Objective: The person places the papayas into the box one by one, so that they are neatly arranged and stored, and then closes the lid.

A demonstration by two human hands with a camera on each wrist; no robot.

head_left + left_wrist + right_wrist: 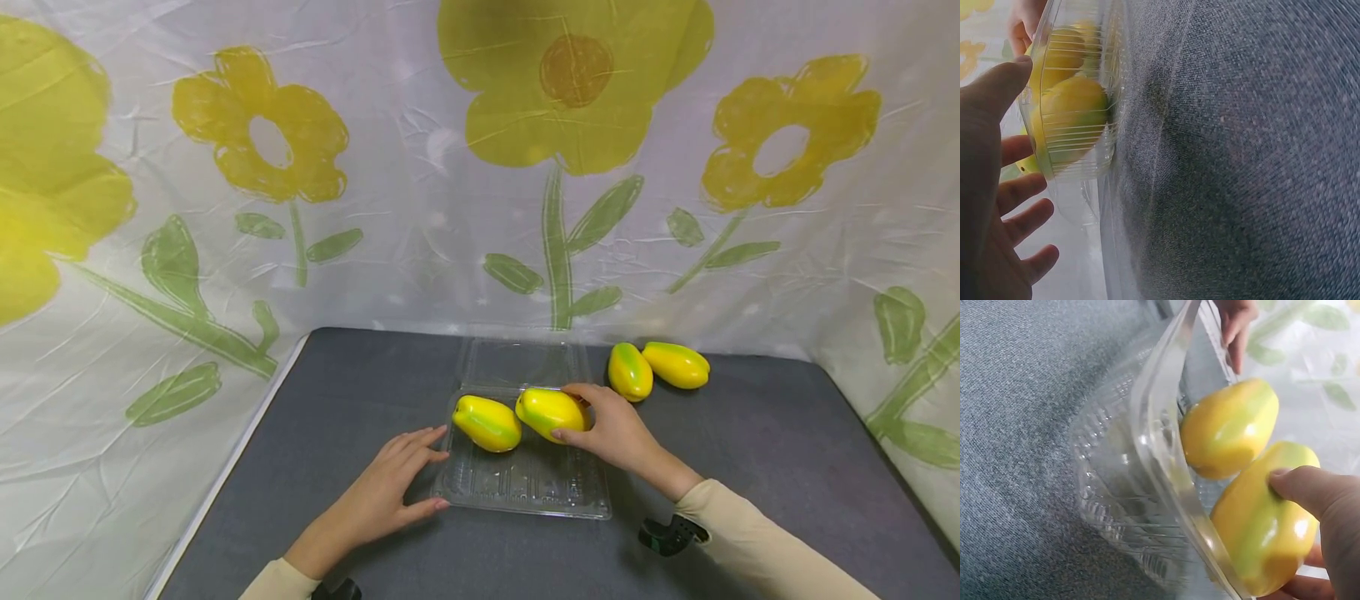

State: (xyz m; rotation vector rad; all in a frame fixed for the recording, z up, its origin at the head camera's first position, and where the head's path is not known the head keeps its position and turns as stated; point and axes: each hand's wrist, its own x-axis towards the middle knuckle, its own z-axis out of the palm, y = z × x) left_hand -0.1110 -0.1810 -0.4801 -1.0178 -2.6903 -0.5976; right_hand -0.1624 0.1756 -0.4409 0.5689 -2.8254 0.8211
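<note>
A clear plastic clamshell box [517, 492] lies with its lid folded back on the dark table. One yellow-green papaya [487, 423] sits in its left back part. My right hand [611, 425] grips a second papaya [551, 414] between thumb and fingers at the box's right back part, beside the first one. In the right wrist view the thumb presses on this papaya's [1266, 519] side, near the rim. My left hand [382, 487] is at the box's left edge, fingers spread and relaxed, fingertips right at the rim, as the left wrist view also shows.
Two more papayas, one upright-looking [630, 372] and one lying sideways [677, 365], are at the back right of the table. The transparent lid [525, 363] extends toward the back edge. A flower-printed curtain [390, 250] hangs behind the table [750, 450].
</note>
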